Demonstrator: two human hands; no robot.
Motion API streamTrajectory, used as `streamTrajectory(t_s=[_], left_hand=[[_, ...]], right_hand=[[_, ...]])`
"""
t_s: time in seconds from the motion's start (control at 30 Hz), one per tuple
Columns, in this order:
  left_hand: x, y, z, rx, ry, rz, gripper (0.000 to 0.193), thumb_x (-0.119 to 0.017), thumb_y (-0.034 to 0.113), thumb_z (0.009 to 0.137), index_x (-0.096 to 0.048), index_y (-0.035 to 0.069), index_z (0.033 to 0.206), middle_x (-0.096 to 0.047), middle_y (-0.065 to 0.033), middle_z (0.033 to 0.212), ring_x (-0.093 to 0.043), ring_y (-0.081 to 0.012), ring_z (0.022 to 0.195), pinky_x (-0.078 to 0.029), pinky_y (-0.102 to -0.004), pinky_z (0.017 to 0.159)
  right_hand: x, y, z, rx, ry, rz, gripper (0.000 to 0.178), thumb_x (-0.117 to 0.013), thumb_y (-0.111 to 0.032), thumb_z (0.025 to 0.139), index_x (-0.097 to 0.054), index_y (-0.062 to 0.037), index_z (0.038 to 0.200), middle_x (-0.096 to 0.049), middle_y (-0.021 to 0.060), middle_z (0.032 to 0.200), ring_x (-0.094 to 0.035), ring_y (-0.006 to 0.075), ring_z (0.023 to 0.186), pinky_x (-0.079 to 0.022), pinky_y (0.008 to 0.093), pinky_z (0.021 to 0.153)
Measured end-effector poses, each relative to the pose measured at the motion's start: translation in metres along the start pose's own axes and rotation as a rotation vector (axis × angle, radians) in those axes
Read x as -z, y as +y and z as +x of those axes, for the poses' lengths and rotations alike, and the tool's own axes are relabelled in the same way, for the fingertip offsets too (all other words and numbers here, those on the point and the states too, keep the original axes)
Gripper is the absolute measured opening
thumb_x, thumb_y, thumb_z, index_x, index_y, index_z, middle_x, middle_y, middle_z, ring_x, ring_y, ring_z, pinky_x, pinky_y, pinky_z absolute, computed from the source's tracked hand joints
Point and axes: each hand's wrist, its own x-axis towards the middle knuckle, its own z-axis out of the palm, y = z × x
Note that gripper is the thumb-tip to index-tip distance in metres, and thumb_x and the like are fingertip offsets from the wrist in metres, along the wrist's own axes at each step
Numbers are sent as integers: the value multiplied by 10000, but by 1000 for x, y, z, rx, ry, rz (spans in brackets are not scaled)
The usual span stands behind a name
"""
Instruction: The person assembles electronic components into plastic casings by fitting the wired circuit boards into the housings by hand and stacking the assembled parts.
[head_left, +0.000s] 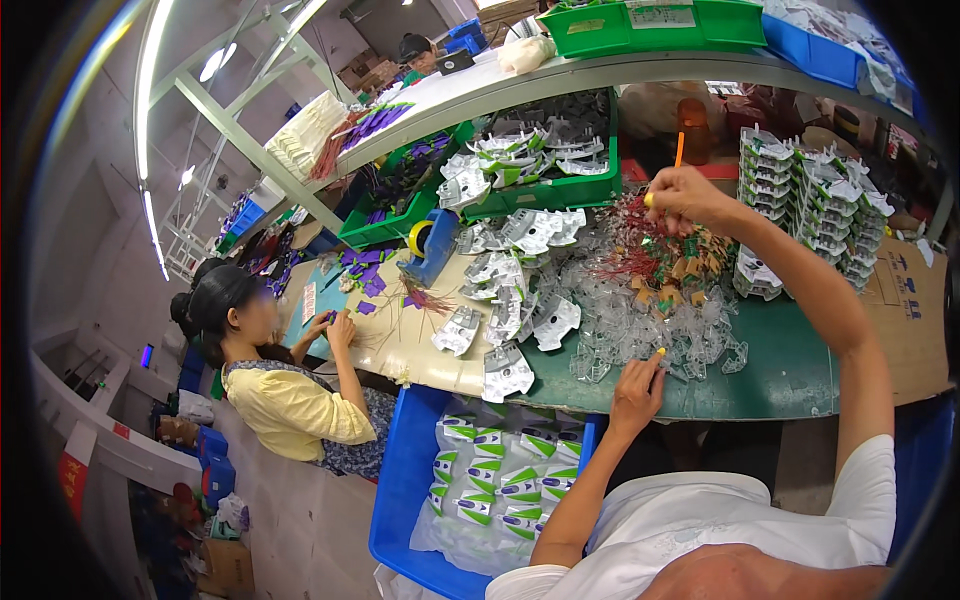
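Note:
My right hand (690, 200) is raised over a heap of red wires with small green boards (650, 245), its fingers bent and closed; what they pinch, if anything, is too small to make out. A yellow cover sits on one of its fingertips. Lower down, my left hand (637, 392) is at the near edge of a pile of clear plastic parts (690, 335), thumb and fingers drawn together. Yellow shows on its fingertip too, and I cannot make out what lies in its grip. Silver-and-green plastic housings (508, 372) lie left of the pile.
A blue bin (400, 500) with bagged housings stands before the green work mat (800, 370). Stacked housings (770, 210) rise at right. Green bins (600, 180) and a blue tape dispenser (432, 245) sit behind, under a shelf (440, 105). A co-worker (290, 400) works at left.

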Motion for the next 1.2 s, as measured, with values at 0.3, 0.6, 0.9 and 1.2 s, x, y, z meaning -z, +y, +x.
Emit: streamTrajectory(t_s=[0.3,0.6,0.9,1.2], left_hand=[[-3,-1,-1,2,-7,9,343,-658,-27,824,-605,-36,1163,-619,-166,844,-588,-329,786,-481,-410,711],[-7,1,-4,-23,36,15,357,-681,-35,808,-616,-19,1159,-632,-144,815,-607,-312,766,-486,-394,684],[-2,2,-4,-47,3,5,355,-670,-43,809,-603,-44,1158,-621,-162,810,-594,-327,765,-472,-414,677],[18,6,2,390,124,-353,161,-683,53,895,-658,-18,1037,-674,-82,908,-622,-135,781,-507,-282,726]], right_hand=[[21,12,34,433,126,-1521,101,-639,-87,714,-678,-2,752,-678,215,756,-680,384,694,-550,474,633],[18,-9,50,664,225,-1517,97,-629,-104,723,-647,-12,698,-676,205,754,-681,363,694,-537,469,604],[21,-7,11,662,457,-1252,122,-614,-145,777,-597,-27,806,-623,165,844,-645,371,766,-507,482,636],[-41,17,-141,675,168,-556,114,-646,-85,739,-589,-7,800,-581,81,776,-551,257,780,-436,385,735]])
